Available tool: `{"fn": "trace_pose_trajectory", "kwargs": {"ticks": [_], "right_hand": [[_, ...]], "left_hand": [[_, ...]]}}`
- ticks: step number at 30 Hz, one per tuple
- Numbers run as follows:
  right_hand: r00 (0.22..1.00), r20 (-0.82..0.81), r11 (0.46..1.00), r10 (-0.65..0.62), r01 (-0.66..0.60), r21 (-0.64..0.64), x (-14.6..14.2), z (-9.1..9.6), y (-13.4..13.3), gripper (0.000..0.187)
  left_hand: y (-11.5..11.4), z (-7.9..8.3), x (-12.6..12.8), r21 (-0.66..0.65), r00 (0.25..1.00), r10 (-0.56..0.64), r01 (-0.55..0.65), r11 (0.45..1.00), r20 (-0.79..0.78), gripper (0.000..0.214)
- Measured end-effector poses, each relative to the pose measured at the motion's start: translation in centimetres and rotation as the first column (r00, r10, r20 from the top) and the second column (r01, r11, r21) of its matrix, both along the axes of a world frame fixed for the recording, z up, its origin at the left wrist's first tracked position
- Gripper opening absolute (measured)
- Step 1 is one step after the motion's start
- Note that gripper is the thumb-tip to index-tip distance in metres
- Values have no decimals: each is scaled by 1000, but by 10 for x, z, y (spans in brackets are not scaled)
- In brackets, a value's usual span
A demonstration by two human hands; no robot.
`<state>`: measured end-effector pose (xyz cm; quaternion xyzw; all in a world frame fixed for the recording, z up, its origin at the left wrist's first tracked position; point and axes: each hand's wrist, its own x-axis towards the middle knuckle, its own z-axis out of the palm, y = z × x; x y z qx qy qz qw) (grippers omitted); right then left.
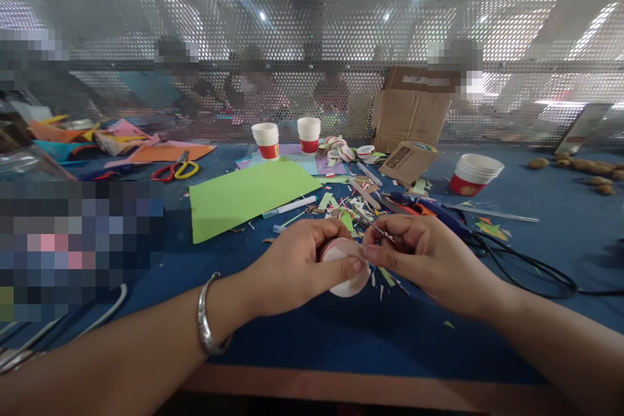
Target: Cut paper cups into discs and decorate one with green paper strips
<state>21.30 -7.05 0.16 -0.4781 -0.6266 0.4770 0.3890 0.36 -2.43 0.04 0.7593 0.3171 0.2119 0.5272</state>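
My left hand (297, 266) is closed around a white round paper cup piece (350, 286) with a red line near its rim, the thumb lying across its flat face. My right hand (419, 260) is closed on slim metal scissors (377, 226); their handles are mostly hidden by the fingers. The right thumb and fingertip touch the edge of the cup piece beside the left thumb. Both hands are above the front of the blue table (312, 351). Behind them lie cut paper scraps (331, 203).
Green paper (248, 195) and a white marker (296, 205) lie beyond my left hand. Stacked paper cups (475, 175) stand right; other stacks are behind. A blue glue gun (446, 216) trails a black cable (531, 273). Red-and-yellow scissors (176, 168) lie left, cardboard (412, 114) at the back.
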Motion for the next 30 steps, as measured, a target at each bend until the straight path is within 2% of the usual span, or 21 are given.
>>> {"fn": "trace_pose_trajectory", "kwargs": {"ticks": [6,8,14,20,24,30], "right_hand": [[995,-18,996,94,-94,3,3,6,-2,38],[994,-9,994,111,-111,5,3,6,-2,39],[993,114,985,-19,-1,171,5,2,1,40],[915,366,933,-169,29,358,9,2,-5,36],[882,429,920,-198,16,391,10,0,-8,37],[899,417,942,-131,-18,336,8,0,-10,36]], "left_hand": [[5,2,-2,-34,989,-142,143,989,34,26],[7,2,-1,-59,987,-147,151,987,67,26],[5,5,2,-146,977,11,21,989,214,29],[5,8,1,-155,943,110,-63,986,315,25],[6,7,0,-111,919,180,-150,982,352,28],[7,7,-2,-36,932,106,-99,994,347,27]]}}
